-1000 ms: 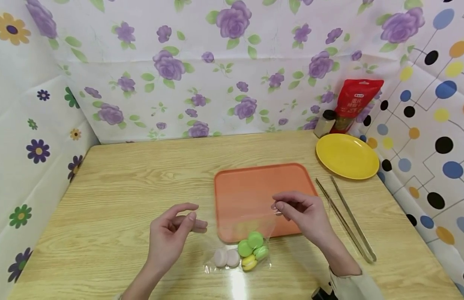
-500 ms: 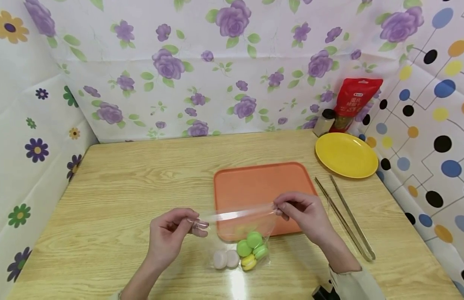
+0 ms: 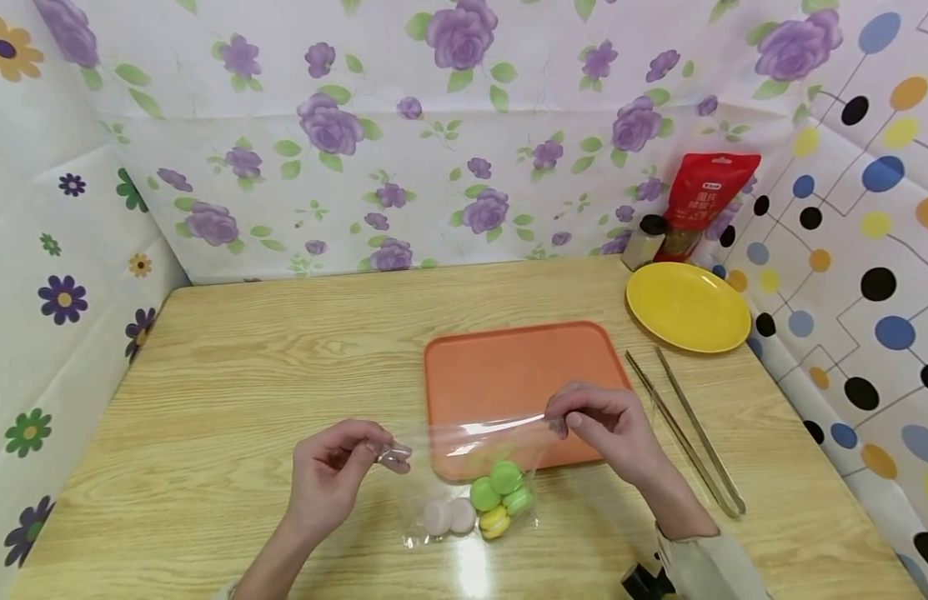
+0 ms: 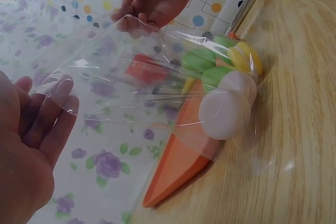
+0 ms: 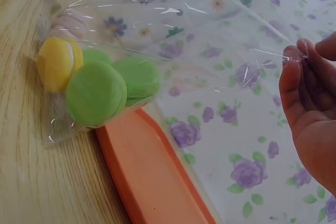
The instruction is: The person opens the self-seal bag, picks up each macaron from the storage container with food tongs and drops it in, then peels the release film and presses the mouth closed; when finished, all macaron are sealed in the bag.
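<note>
A clear plastic bag (image 3: 464, 454) is stretched between my two hands. At its bottom lie green macarons (image 3: 506, 477), a yellow macaron (image 3: 495, 522) and pale pinkish macarons (image 3: 438, 517). One top corner is pinched in my left hand (image 3: 331, 471); in the left wrist view the film passes over the fingertips (image 4: 64, 85). My right hand (image 3: 609, 429) pinches the opposite corner between thumb and forefinger, which the right wrist view also shows. Behind the bag, an orange tray (image 3: 509, 367) lies on the table, its near edge seen through the film.
Metal tongs (image 3: 692, 433) lie right of the tray. Beyond them sits a yellow plate (image 3: 689, 308), with a black-capped jar (image 3: 644, 242) and a red pouch (image 3: 707, 196) behind it. A black object (image 3: 647, 581) shows by the right sleeve. Patterned cloth surrounds the wooden table (image 3: 246, 375).
One second ago my left fingers were spread apart near the bag; they have since closed on its corner. The bag's top edge is now drawn out between both hands. My right hand keeps its pinch.
</note>
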{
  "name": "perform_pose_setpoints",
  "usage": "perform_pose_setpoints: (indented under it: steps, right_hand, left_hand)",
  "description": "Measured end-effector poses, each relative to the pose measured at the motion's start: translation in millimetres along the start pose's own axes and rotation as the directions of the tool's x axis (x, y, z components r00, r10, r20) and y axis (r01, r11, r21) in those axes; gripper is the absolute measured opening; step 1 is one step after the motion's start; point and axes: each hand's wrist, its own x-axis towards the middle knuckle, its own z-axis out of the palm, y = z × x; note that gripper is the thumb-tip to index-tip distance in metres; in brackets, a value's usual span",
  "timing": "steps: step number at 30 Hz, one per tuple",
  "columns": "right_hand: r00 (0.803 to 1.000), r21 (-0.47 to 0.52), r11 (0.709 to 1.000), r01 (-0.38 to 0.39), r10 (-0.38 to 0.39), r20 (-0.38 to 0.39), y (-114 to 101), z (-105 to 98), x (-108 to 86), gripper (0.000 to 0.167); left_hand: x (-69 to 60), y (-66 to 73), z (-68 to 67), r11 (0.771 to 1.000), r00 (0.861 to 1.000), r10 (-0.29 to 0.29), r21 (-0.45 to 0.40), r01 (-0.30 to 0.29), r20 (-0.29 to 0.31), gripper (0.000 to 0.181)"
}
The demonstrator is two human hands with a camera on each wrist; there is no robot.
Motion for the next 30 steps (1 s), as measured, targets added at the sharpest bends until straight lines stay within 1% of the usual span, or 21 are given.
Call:
perform_pose_setpoints:
  steps: [3, 7, 10, 14, 17, 19, 23, 25, 27, 30]
  right_hand:
    - [0.999, -0.036, 0.999, -0.032, 0.031, -0.032, -0.1, 0.7, -1.3, 0.021]
    - [0.993, -0.089, 0.991, -0.098, 0.092, -0.073, -1.0, 1.8, -3.3, 0.019]
    - [0.99, -0.102, 0.988, -0.118, 0.109, -0.086, -1.7, 2.5, -3.6, 0.02]
    - [0.991, -0.098, 0.989, -0.109, 0.101, -0.088, -2.1, 2.8, -3.7, 0.021]
    - [0.991, -0.102, 0.989, -0.107, 0.098, -0.088, -2.0, 2.6, -4.0, 0.023]
    - [0.991, -0.109, 0.989, -0.105, 0.096, -0.089, -1.9, 2.4, -4.3, 0.024]
    - [0.991, -0.124, 0.987, -0.099, 0.087, -0.098, -1.7, 3.4, -4.4, 0.025]
    - [0.992, -0.124, 0.988, -0.091, 0.079, -0.101, -1.6, 4.6, -4.1, 0.025]
    - [0.992, -0.126, 0.988, -0.088, 0.075, -0.105, -1.3, 5.9, -3.9, 0.026]
    - [0.99, -0.142, 0.985, -0.099, 0.083, -0.111, -1.4, 7.1, -4.3, 0.027]
  left_hand:
    - [-0.5, 0.6, 0.0, 0.999, 1.0, 0.019, 0.029, -0.019, 0.004, 0.024]
    - [-1.2, 0.3, -0.4, 0.997, 0.998, 0.054, 0.062, -0.054, 0.01, 0.026]
    - [-1.3, -0.1, -0.8, 0.996, 0.998, 0.058, 0.066, -0.059, 0.012, 0.028]
    - [-1.2, 0.2, -1.0, 0.995, 0.999, 0.053, 0.082, -0.053, 0.008, 0.032]
    - [-1.2, 0.5, -0.9, 0.996, 0.999, 0.053, 0.073, -0.053, 0.006, 0.035]
    - [-1.1, 0.1, -0.7, 0.997, 0.999, 0.054, 0.054, -0.054, 0.002, 0.033]
    - [-0.9, -1.8, 1.3, 0.993, 0.998, 0.051, 0.106, -0.047, -0.04, 0.012]
    - [-1.0, -2.7, 2.5, 0.989, 0.997, 0.043, 0.143, -0.033, -0.07, 0.013]
    - [-1.4, -3.1, 3.3, 0.987, 0.995, 0.032, 0.159, -0.018, -0.089, 0.014]
    - [-2.3, -2.2, 3.6, 0.986, 0.996, 0.02, 0.165, -0.005, -0.088, 0.019]
